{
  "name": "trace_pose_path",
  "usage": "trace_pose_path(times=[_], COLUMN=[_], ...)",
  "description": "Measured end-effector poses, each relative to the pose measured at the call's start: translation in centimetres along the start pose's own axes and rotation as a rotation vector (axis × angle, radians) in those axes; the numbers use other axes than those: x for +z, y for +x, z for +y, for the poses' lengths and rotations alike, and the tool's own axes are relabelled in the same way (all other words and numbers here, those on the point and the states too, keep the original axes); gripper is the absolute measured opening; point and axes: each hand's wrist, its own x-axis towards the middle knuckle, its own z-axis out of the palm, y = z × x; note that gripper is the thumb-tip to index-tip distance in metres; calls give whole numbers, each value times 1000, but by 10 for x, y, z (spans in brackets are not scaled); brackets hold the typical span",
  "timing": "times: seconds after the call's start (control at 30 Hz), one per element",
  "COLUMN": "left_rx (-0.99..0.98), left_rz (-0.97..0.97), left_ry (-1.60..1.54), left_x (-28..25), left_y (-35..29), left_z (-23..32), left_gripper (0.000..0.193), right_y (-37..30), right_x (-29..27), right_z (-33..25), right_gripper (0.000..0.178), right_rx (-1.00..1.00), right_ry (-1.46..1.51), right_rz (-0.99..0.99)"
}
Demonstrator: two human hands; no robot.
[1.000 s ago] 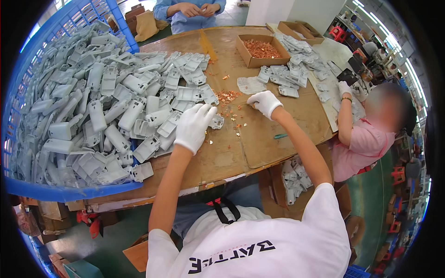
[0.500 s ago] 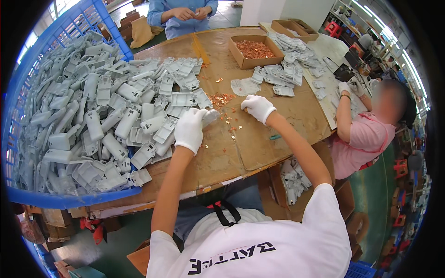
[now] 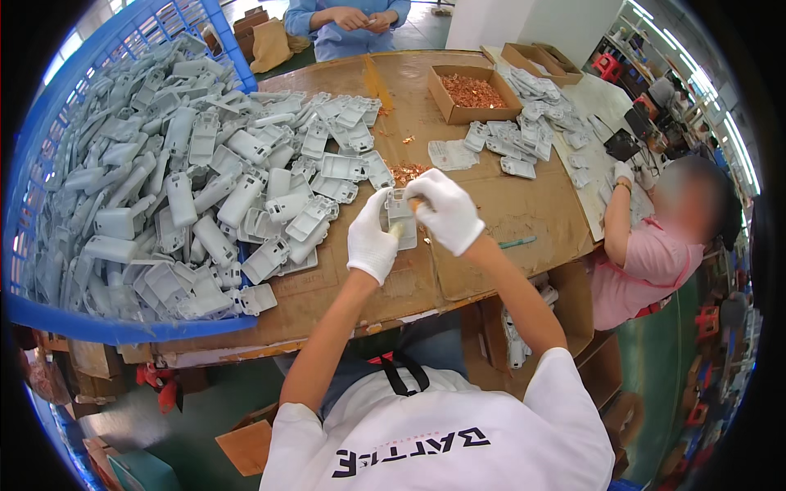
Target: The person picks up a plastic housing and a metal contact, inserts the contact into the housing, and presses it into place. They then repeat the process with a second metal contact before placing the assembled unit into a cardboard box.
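Observation:
My left hand, in a white glove, grips a pale grey plastic housing with its hollow side up. Over the housing's upper right part, my gloved right hand has its fingers pinched together; whatever is between them is too small to make out. Just beyond both hands lies a small heap of copper-coloured metal pieces on the brown cardboard tabletop. A large pile of similar grey housings spreads to the left, spilling from a tilted blue plastic crate.
An open carton of copper pieces stands at the far side, with more grey parts near it. A pale flat sheet and a green pen-like stick lie on the table. People in blue and pink work nearby.
My left hand has moved right and nearer, bringing the housing in front of me. My right hand has come left from the bare tabletop onto the housing. The view has shifted slightly.

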Motion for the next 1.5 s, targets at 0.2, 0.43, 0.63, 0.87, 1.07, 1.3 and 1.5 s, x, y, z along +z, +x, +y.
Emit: trace_pose_path(times=[0.2,0.43,0.63,0.87,1.07,1.3,1.5], left_rx=[60,162,186,111,149,88,141], left_rz=[94,102,147,29,48,-26,140], left_ry=[114,201,217,188,237,356,266], left_x=[8,1,9,4,7,8,8], left_y=[-6,-11,-14,-12,-14,-14,-7], left_z=[-5,-2,6,1,10,-4,-25], left_gripper=[45,46,48,40,32,43,42], right_y=[-11,-3,-27,-28,-30,-35,-24], right_x=[28,26,27,19,18,31,40], right_z=[9,-3,11,3,3,17,40], right_gripper=[17,14,23,16,13,19,34], right_rx=[-6,481,544,443,484,498,420], right_ry=[-173,92,174,97,36,74,295], right_rz=[11,-18,-131,-151,-158,-216,-349])
